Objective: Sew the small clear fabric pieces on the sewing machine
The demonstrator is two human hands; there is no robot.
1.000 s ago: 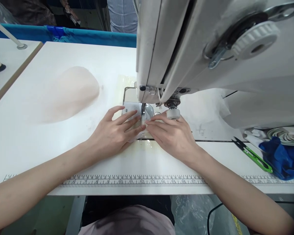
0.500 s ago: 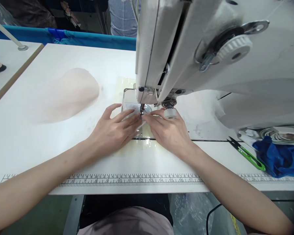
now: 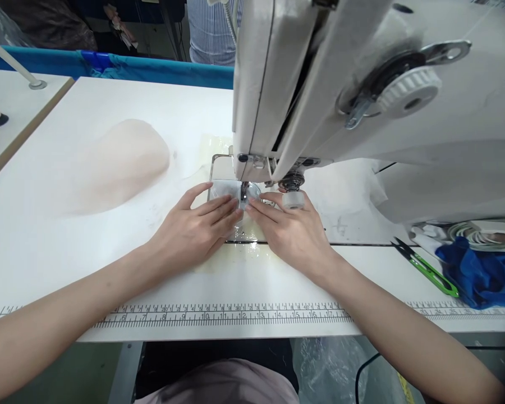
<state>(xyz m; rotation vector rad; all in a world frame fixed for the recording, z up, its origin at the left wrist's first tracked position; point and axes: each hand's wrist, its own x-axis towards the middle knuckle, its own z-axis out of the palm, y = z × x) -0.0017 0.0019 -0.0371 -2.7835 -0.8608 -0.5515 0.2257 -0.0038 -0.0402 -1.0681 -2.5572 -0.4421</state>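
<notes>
Both hands lie at the foot of a white sewing machine (image 3: 258, 95), on either side of its presser foot (image 3: 244, 191). My left hand (image 3: 197, 227) is open and palm down, its fingers stretched out over a small piece of thin, see-through whitish material (image 3: 225, 189). To the right of the foot, my right hand (image 3: 292, 233) also lies flat with fingers extended, their tips close to the foot. The machine's white knob partly hides this hand. What lies beneath the fingertips is covered.
A pale pink, rounded sheer piece (image 3: 130, 163) lies on the white table at left. Green thread snips (image 3: 425, 266) and a blue cloth (image 3: 483, 272) are at right. A printed ruler (image 3: 223, 315) runs along the front edge. A person in a striped top (image 3: 211, 33) is beyond the table.
Both hands' fingertips have drawn slightly towards me, and more of the presser foot and the thin material shows. The view has shifted a little.
</notes>
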